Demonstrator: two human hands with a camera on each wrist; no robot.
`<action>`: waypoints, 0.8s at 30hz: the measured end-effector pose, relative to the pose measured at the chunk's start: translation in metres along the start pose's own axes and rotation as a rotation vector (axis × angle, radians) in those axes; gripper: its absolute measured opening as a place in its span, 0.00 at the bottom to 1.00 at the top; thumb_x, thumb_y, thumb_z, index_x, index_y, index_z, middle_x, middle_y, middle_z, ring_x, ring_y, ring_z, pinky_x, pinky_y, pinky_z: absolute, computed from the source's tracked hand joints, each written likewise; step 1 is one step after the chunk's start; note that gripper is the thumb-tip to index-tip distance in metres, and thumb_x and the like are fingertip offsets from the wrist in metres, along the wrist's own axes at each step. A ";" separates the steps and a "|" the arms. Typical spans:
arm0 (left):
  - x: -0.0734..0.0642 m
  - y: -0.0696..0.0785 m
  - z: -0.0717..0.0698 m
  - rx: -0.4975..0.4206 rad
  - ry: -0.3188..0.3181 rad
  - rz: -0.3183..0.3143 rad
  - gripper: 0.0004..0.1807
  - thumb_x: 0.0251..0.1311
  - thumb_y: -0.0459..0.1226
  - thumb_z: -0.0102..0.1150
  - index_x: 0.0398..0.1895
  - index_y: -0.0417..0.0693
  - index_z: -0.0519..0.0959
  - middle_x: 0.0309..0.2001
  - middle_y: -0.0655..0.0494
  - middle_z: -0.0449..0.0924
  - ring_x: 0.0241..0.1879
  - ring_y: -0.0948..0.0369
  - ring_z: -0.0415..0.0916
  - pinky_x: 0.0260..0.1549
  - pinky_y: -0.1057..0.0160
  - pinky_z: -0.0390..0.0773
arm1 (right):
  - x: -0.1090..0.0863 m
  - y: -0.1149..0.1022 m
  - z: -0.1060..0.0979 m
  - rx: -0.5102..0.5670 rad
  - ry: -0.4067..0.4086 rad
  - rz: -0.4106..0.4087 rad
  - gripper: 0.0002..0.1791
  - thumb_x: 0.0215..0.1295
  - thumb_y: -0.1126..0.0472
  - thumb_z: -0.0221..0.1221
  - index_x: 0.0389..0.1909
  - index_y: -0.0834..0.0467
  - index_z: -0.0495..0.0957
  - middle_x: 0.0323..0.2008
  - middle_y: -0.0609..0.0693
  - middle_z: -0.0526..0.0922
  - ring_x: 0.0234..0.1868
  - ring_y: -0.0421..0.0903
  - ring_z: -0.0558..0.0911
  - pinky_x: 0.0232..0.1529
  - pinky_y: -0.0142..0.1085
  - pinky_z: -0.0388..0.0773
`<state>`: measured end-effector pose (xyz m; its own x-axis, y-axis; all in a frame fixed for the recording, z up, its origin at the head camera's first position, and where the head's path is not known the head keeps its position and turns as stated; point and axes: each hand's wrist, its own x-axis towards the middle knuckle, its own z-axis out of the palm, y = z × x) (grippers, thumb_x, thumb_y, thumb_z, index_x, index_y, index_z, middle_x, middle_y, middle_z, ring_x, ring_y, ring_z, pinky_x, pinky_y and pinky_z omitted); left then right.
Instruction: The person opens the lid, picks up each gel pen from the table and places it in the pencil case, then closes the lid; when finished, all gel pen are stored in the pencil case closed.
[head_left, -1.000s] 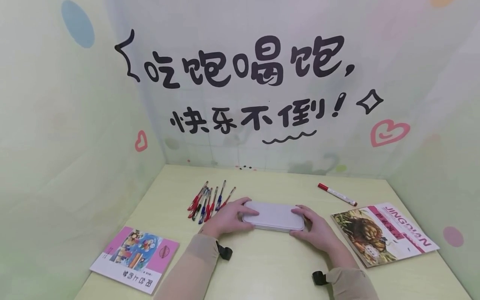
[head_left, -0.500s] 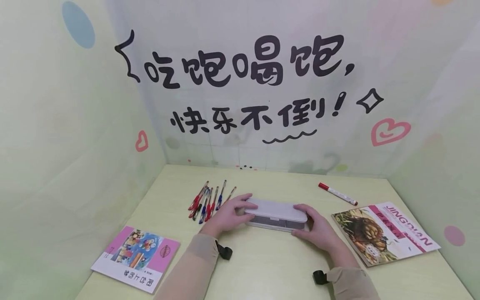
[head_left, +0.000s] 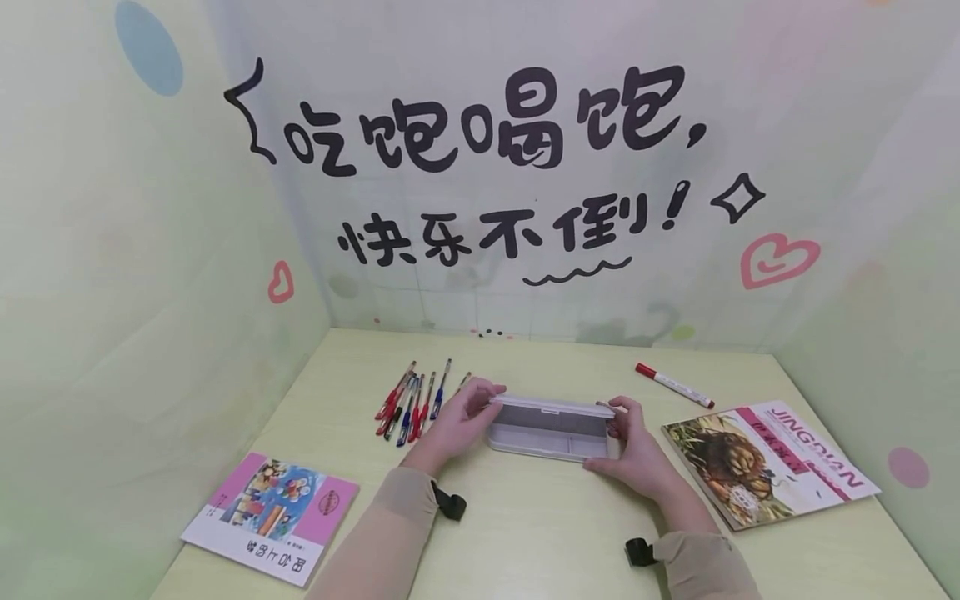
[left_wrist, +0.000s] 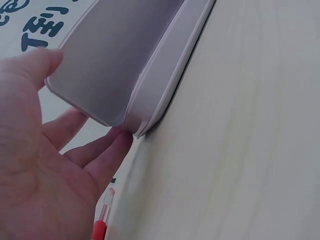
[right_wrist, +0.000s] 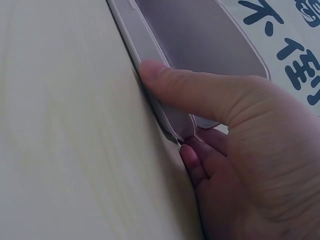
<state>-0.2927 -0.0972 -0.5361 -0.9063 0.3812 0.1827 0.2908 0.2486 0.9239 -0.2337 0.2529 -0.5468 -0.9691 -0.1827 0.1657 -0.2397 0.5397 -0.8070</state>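
Note:
A pale lilac pencil case [head_left: 525, 440] rests on the table between both hands, its lid raised along the far side and its hollow inside in sight. At its left end, my left hand [head_left: 453, 427] holds the lid [left_wrist: 110, 55], thumb at the lid's edge and other fingers behind it and near the base's corner. My right hand [head_left: 641, 461] grips the right end; in the right wrist view its thumb [right_wrist: 185, 90] presses the front wall of the base [right_wrist: 147, 37], with fingers curled round the end. The case's back is hidden.
Several red, blue and black pens [head_left: 408, 408] lie left of the case. A red-capped marker [head_left: 675, 386] lies at the back right, above a lion-covered book [head_left: 772, 467]. A pink and white book [head_left: 270, 517] lies front left. Printed walls [head_left: 480, 167] enclose the table.
The pencil case's lid has swung up and back from closed. My left fingers have risen with it, and my right fingers have moved behind the case's end. Pens and books stay put.

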 end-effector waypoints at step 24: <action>0.001 0.000 0.007 0.040 0.225 -0.021 0.21 0.83 0.48 0.57 0.74 0.65 0.79 0.73 0.53 0.81 0.61 0.50 0.89 0.65 0.54 0.86 | 0.001 -0.002 0.002 0.027 -0.001 0.017 0.64 0.52 0.58 0.86 0.80 0.59 0.49 0.76 0.70 0.76 0.72 0.66 0.79 0.70 0.39 0.76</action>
<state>-0.2913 -0.0913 -0.5386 -0.9566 0.1685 0.2379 0.2789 0.2909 0.9152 -0.2341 0.2495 -0.5463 -0.9731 -0.1740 0.1511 -0.2212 0.5208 -0.8245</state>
